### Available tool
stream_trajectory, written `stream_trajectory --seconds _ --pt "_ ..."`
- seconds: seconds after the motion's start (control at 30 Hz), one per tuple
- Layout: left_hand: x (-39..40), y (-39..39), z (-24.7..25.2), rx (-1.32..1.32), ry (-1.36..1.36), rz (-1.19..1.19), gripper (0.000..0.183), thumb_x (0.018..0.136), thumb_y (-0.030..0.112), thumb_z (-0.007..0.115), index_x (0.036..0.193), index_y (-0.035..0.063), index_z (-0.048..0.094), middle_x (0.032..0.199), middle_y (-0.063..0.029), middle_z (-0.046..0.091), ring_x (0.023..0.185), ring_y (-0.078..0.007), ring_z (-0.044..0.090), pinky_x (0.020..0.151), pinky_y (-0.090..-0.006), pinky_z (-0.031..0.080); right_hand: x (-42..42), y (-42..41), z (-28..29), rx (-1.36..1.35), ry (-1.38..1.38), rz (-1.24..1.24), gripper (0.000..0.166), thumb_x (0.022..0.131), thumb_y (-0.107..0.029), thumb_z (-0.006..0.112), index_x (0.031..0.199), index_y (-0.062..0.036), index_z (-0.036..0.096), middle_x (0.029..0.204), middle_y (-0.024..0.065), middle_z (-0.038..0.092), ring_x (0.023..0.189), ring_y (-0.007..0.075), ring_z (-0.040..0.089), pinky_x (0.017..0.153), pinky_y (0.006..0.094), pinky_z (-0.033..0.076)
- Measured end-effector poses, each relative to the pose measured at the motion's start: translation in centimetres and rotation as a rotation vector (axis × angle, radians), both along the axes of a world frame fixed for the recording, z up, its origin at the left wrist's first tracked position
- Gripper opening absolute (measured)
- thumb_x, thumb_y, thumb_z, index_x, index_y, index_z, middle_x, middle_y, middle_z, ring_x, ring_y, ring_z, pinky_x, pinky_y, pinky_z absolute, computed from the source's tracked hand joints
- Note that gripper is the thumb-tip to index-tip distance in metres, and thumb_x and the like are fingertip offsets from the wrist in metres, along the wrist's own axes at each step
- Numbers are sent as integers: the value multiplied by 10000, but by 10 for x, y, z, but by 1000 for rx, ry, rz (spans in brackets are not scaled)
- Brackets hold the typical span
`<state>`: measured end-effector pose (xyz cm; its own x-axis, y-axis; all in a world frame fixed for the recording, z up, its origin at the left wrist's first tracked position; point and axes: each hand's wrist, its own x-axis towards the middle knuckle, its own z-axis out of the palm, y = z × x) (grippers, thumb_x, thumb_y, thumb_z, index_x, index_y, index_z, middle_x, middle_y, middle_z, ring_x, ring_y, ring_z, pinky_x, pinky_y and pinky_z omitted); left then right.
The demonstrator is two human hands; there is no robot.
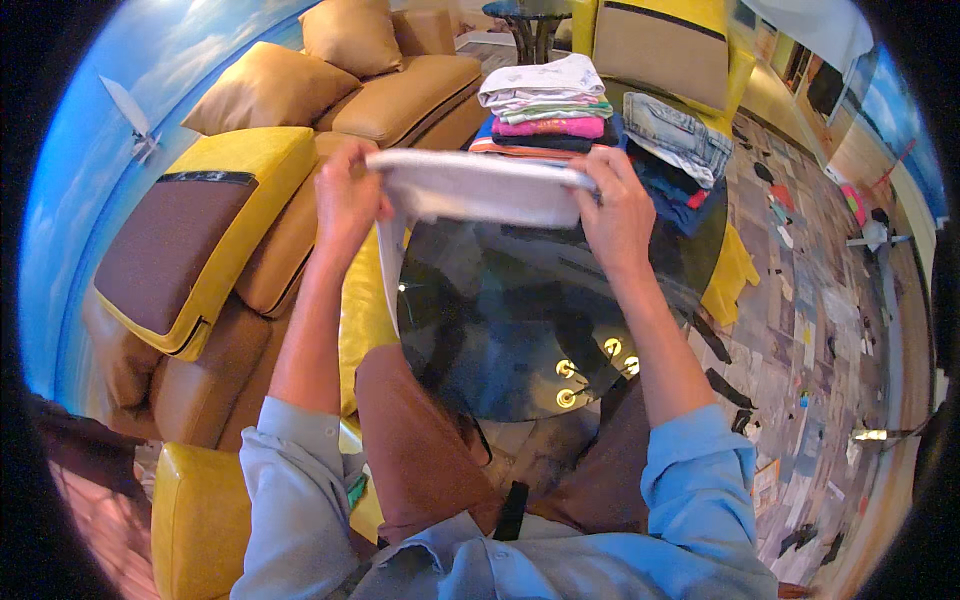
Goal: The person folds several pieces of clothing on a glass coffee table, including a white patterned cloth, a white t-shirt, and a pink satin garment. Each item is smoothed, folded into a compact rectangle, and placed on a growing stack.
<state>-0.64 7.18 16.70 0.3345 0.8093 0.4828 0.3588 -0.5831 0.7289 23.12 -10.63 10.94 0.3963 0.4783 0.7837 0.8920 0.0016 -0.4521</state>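
A white cloth (480, 191), blurred and folded over along its top, is stretched between my two hands above a dark glass table (517, 322). My left hand (352, 191) grips its left end, from which a narrow strip of the cloth hangs beside the table's edge. Its right end is pinched between the thumb and fingers of my right hand (615, 206). Just beyond the cloth stands a stack of folded clothes (551, 109), white on top with pink and dark layers below. To its right lies a pile with folded light-blue jeans (675, 139) on top.
A tan leather sofa (405, 94) with cushions runs along the left, and a yellow-and-brown cushion (187, 232) lies on it. A yellow-and-tan chair (660, 56) stands beyond the table. Yellow cloth (731, 274) and scattered items lie on the patterned floor (810, 322) at right.
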Motion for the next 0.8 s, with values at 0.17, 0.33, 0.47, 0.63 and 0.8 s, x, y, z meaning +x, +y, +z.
stream_trajectory --seconds 0.17,0.33,0.47,0.63,0.8 --pt "16 -18 13 327 -176 -80 212 794 -66 624 978 40 627 806 -147 668 657 -231 697 591 -368 547 23 22 8 269 122 92 268 787 73 661 1023 -54 664 1046 146 677 983 336 680 855 388 544" --pt "9 -105 -118 319 237 -222 157 814 38 682 943 93 611 915 -141 612 799 -379 649 676 -491 521 64 -25 -67 175 192 -33 261 762 133 593 954 -42 618 1038 123 666 1021 302 666 908 364 512" --pt "18 -155 -191 370 314 -540 214 792 77 737 985 59 648 1014 -126 609 936 -331 610 803 -430 482 140 -90 -162 -240 452 -115 222 753 123 586 864 -53 663 1066 97 701 1030 288 666 913 352 504" --pt "28 -143 -184 284 197 -466 248 789 55 750 1011 65 639 1067 -131 608 998 -346 599 852 -433 480 165 -96 -168 70 393 -179 152 790 103 593 837 -29 652 1057 129 722 1017 286 672 928 363 504" --pt "14 -97 -182 276 223 -290 284 786 40 740 1045 58 626 1104 -162 594 1016 -391 588 879 -453 479 174 -110 -158 112 493 -343 216 746 133 559 855 -33 642 1024 130 718 998 310 665 918 370 500"
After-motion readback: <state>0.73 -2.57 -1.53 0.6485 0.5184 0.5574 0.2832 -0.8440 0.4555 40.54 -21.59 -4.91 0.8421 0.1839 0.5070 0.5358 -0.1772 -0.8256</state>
